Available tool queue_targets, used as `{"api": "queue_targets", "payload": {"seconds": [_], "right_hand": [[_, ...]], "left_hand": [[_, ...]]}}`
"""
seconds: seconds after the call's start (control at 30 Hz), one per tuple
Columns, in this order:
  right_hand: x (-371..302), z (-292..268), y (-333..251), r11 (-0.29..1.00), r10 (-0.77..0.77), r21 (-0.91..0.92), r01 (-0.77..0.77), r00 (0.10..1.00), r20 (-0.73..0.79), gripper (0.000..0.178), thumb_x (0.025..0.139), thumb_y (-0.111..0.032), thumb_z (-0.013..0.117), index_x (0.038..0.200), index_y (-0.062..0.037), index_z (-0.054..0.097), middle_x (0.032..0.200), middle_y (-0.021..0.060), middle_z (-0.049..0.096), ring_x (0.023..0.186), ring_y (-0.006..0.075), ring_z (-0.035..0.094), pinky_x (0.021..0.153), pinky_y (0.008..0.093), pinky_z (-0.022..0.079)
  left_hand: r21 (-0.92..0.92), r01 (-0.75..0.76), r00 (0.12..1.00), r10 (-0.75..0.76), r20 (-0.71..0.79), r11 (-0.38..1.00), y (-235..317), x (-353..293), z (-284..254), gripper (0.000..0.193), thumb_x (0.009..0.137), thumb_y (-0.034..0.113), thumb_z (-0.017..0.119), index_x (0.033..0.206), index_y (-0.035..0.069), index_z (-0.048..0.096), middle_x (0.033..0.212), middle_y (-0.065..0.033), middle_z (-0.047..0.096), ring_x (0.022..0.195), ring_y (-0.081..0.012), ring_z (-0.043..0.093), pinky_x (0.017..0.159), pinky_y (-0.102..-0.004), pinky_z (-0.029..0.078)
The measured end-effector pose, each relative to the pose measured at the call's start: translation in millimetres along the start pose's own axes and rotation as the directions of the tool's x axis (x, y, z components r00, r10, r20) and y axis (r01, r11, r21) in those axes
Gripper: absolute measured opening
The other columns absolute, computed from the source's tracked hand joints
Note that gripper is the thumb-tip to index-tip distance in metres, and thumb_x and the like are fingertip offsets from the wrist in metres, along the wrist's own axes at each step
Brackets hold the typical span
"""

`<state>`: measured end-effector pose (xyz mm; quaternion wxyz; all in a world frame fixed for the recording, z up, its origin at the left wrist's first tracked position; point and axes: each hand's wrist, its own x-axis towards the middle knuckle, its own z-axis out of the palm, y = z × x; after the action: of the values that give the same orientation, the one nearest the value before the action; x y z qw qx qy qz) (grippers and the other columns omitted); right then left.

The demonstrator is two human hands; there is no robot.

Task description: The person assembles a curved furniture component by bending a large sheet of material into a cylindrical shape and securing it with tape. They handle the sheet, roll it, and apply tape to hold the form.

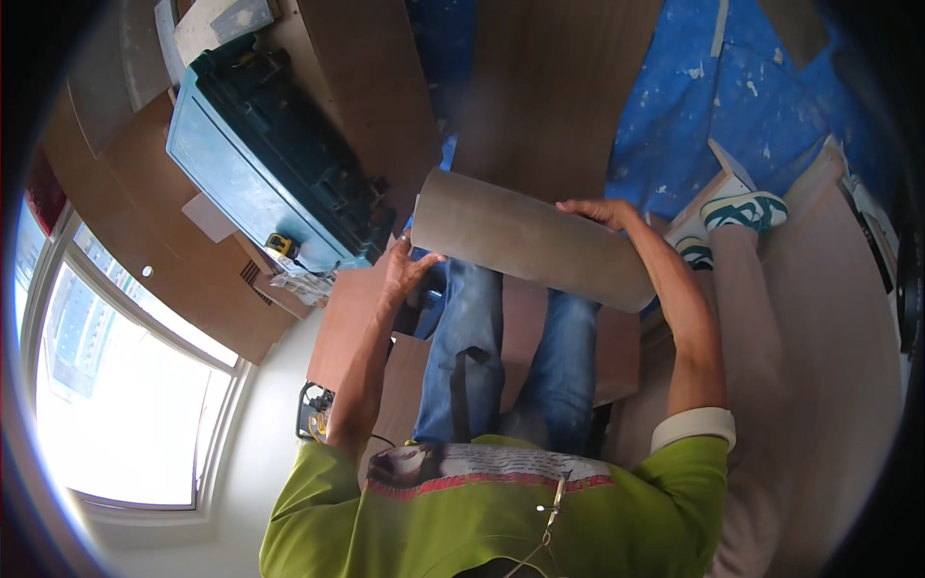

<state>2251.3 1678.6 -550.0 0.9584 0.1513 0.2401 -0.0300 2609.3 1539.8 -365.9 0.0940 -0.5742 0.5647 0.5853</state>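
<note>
A wide roll of grey-brown sheet material (530, 236) lies crosswise in front of me, above my knees. My left hand (409, 268) is at its left end, the thumb apart along the near side and some fingers hidden behind the end. My right hand (602, 212) reaches over its far side towards the right end, the fingers bent against the surface. Beyond the roll stretches a long brown sheet (549, 87); whether it joins the roll I cannot tell.
A teal toolbox (251, 164) stands at the left, with a yellow-and-black tape measure (281, 245) on it. Blue sheeting (674, 135) covers the floor ahead. Another person's leg and green-white shoe (744, 212) are close on my right. A bright window (125, 385) is at the left.
</note>
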Motion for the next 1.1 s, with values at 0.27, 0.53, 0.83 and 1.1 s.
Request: {"api": "queue_targets", "payload": {"seconds": [0.27,0.53,0.83,1.1], "right_hand": [[-6.4,0.5,-14.4,0.996,-0.047,-0.083,0.038,0.993,-0.109,0.078,0.082,-0.067,0.067,0.127,-0.0039,0.062,0.129,0.014,0.061,0.114,0.0203,0.06,0.095,0.0341,0.05],[-19.7,-1.1,-68.1,0.731,-0.289,-0.679,-0.061,0.874,-0.39,0.082,0.09,-0.074,0.04,0.141,-0.0106,0.053,0.144,0.0148,0.051,0.135,0.0326,0.046,0.112,0.0394,0.034],[47.7,-30.2,-42.8,0.597,-0.57,-0.8,0.059,0.733,-0.371,0.086,0.084,-0.074,0.051,0.141,-0.01,0.053,0.15,0.0153,0.044,0.141,0.0299,0.036,0.116,0.0392,0.026],[69.1,-61.3,-45.9,0.587,-0.553,-0.81,0.008,0.734,-0.394,0.079,0.086,-0.07,0.052,0.132,-0.0058,0.059,0.139,0.0158,0.056,0.128,0.0324,0.051,0.106,0.0417,0.04]], "left_hand": [[-0.062,0.019,0.993,-0.027,-0.117,0.998,-20.4,6.1,21.0,0.035,0.086,0.024,0.077,0.11,0.0,0.068,0.097,-0.0091,0.074,0.091,-0.0175,0.066,0.086,-0.032,0.05],[-0.277,0.209,0.947,-0.265,-0.182,0.938,24.7,70.0,45.4,0.035,0.088,0.028,0.074,0.109,0.0,0.069,0.097,-0.0059,0.072,0.09,-0.0138,0.064,0.085,-0.0298,0.049],[-0.168,0.286,0.958,-0.285,0.031,0.943,29.5,96.0,11.6,0.05,0.087,0.026,0.074,0.126,-0.001,0.057,0.117,-0.0139,0.066,0.11,-0.0217,0.059,0.098,-0.0345,0.043],[-0.255,0.226,0.968,-0.246,-0.048,0.94,-16.2,85.7,30.9,0.043,0.087,0.018,0.071,0.124,-0.001,0.06,0.118,-0.0106,0.065,0.113,-0.0201,0.056,0.103,-0.0353,0.039]]}}
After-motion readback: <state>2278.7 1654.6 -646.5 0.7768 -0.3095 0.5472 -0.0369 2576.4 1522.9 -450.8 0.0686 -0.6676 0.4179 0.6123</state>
